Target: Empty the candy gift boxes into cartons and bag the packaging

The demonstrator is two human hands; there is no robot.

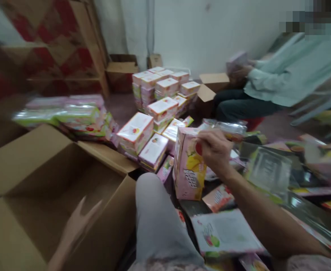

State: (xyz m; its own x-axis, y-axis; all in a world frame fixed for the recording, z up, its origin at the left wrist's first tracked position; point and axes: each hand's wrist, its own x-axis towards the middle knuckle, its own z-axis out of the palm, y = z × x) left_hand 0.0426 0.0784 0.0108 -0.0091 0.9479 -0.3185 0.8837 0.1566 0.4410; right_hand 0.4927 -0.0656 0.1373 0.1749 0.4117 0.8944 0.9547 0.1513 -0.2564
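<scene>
Pinched at its upper right edge, an upright pink carton with yellow fruit print (pixel 190 169) is in my right hand (pixel 216 152). My left hand (pixel 79 226) is over an open cardboard box (pixel 24 162) at the lower left, thumb and fingers apart, holding nothing. Motion blurs it slightly. My knee (pixel 154 210) lies between the big box and the pink carton. White-topped cartons (pixel 135 128) stand just beyond the knee. Below my right forearm lies a flat white and pink printed pack (pixel 227 232).
Stacked cartons (pixel 167 84) stand near the wall. Wrapped packs (pixel 77 114) lie behind the big box, with tall red-and-brown boxes (pixel 55 41) further left. Clear plastic trays (pixel 269 171) and flat packs spread across the right. A co-worker (pixel 289 79) sits there, holding a carton (pixel 237 62).
</scene>
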